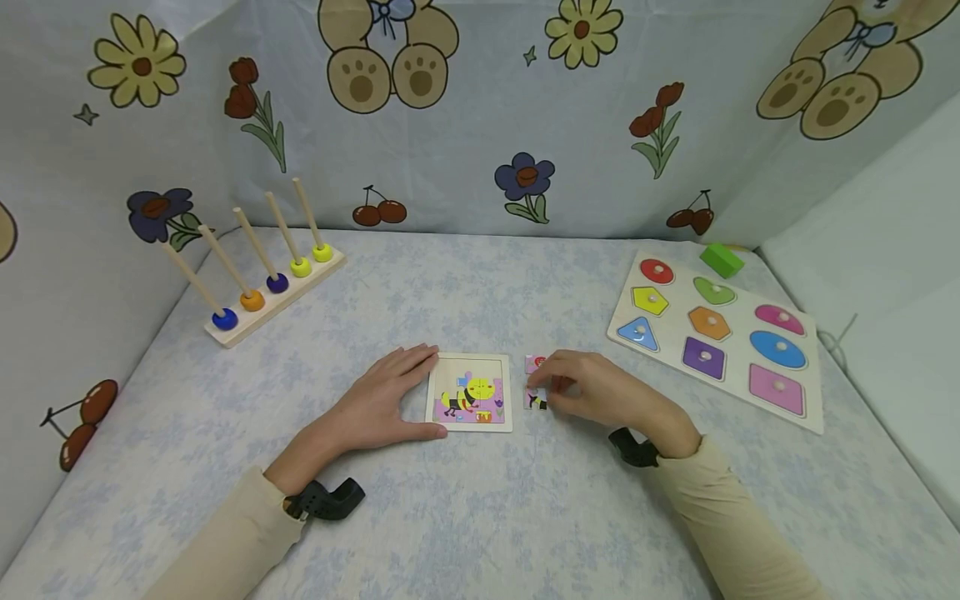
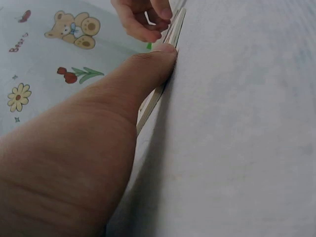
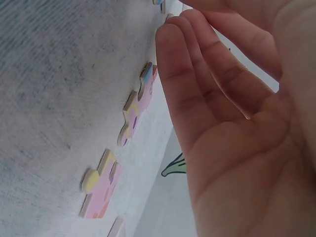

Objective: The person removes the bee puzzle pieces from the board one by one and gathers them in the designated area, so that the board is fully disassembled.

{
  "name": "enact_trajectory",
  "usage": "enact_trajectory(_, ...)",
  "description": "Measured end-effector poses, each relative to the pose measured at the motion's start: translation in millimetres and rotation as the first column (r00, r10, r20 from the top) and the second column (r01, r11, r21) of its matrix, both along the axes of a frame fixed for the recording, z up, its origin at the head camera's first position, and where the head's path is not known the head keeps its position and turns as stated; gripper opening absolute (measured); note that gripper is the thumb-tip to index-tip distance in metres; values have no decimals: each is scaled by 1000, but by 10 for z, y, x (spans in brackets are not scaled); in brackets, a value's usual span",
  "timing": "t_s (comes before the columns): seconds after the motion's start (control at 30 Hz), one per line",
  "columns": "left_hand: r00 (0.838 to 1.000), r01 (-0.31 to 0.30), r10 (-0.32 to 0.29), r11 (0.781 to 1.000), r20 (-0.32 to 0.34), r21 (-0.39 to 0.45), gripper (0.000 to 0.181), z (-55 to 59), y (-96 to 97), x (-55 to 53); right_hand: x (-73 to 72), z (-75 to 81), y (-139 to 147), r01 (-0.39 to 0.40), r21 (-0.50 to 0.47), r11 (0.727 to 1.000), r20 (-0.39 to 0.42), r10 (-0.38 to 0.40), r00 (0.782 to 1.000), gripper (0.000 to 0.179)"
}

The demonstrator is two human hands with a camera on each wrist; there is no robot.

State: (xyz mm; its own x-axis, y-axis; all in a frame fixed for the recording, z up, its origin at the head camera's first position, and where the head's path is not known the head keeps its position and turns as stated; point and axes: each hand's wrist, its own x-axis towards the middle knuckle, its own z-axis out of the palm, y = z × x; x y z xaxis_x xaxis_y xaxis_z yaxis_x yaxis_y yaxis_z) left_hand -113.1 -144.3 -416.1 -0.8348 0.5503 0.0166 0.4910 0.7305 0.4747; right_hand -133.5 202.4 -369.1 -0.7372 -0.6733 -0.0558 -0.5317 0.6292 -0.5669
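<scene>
My left hand [image 1: 390, 400] rests on the table with its fingers spread. Its fingertips touch the upper left corner of a small wooden puzzle tray [image 1: 507, 392], and its thumb lies at the lower left corner. A bee picture [image 1: 472, 396] fills much of the tray. To the tray's right, my right hand [image 1: 585, 385] bends its fingers over two loose jigsaw pieces. A pink and red piece [image 1: 533, 363] shows above the fingertips, a black-and-white patterned piece [image 1: 536, 401] below them. I cannot tell whether the fingertips pinch a piece. In the right wrist view, a pink jigsaw piece [image 3: 102, 190] with a yellow tab lies near that hand.
On the right lies a shape puzzle board [image 1: 738, 350] with knobbed pieces; a green block [image 1: 722, 260] sits at its far edge. A wooden peg stand [image 1: 273, 300] with coloured beads stands back left. Behind the table hangs a patterned cloth [image 1: 450, 150].
</scene>
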Motion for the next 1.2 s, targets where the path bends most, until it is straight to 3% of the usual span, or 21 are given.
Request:
enact_trajectory(0.6,1000,4,-4,1000,-2,3,111,18,1,-3,12,56,-167,82,-34,996,-108,-85,991,30)
enact_trajectory(0.93,1000,-2,2,1000,13,9,111,17,-2,4,-30,85,-411,19,-34,999,-122,-23,992,32)
enact_trajectory(1.2,1000,-3,3,1000,6,4,111,7,-7,-3,-64,73,-594,-12,-54,998,-70,8,998,33)
